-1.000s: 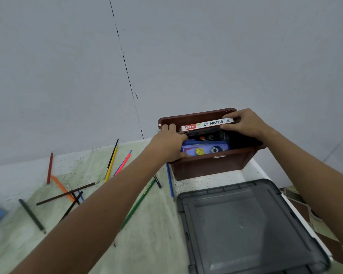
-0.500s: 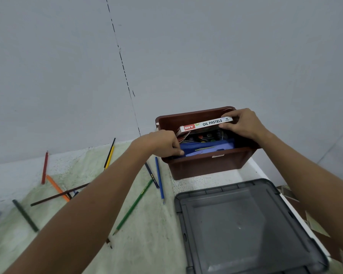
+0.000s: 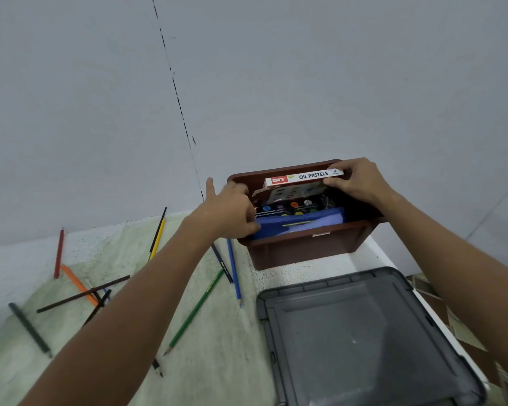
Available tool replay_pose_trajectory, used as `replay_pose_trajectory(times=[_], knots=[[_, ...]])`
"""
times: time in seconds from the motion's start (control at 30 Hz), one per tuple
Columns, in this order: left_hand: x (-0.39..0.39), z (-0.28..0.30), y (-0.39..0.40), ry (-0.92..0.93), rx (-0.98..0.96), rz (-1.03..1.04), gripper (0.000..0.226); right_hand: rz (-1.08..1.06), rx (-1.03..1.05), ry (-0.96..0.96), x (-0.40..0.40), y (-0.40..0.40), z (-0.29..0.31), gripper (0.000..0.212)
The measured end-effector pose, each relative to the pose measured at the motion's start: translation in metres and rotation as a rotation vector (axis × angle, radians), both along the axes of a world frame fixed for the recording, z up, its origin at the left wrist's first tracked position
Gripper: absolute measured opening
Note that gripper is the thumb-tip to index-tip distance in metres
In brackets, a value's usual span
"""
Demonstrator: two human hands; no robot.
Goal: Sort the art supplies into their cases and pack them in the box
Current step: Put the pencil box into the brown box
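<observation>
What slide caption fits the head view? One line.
Both hands tuck the oil pastels pack into the brown box.

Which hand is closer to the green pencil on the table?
Left. The left hand is at the box's near-left corner, above the green pencil; the right hand holds the oil pastels pack farther off.

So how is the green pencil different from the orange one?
The green pencil lies nearer the person, alone on the table, while the orange pencil lies farther left with dark pencils crossing over it. The green pencil slants up to the right; the orange pencil slants up to the left. Both lie flat outside the brown box, not yet packed.
</observation>
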State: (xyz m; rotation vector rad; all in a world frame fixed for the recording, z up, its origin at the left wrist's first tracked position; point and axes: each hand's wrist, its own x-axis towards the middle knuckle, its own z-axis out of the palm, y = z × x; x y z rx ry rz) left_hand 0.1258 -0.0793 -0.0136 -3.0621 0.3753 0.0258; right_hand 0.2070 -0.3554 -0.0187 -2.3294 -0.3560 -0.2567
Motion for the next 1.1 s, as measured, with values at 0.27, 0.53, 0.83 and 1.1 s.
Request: replay_pose_trajectory(times=[0.27, 0.53, 0.83, 1.1], knots=[[0.019, -0.004, 0.012, -0.058, -0.346, 0.063, 0.051, 0.003, -0.034, 0.033, -0.003, -0.004, -0.005, 0.029], [0.026, -0.014, -0.012, 0.12, -0.121, -0.018, 0.056, 0.161, -0.428, 0.275, -0.005, -0.011, -0.02, 0.055], [0.041, -0.016, -0.032, 0.223, 0.096, -0.08, 0.061, 0.14, -0.437, 0.351, 0.002, -0.001, -0.025, 0.057], [0.049, -0.02, -0.031, 0.226, 0.05, -0.064, 0.065, 0.1, -0.485, 0.383, 0.003, 0.004, -0.026, 0.075]])
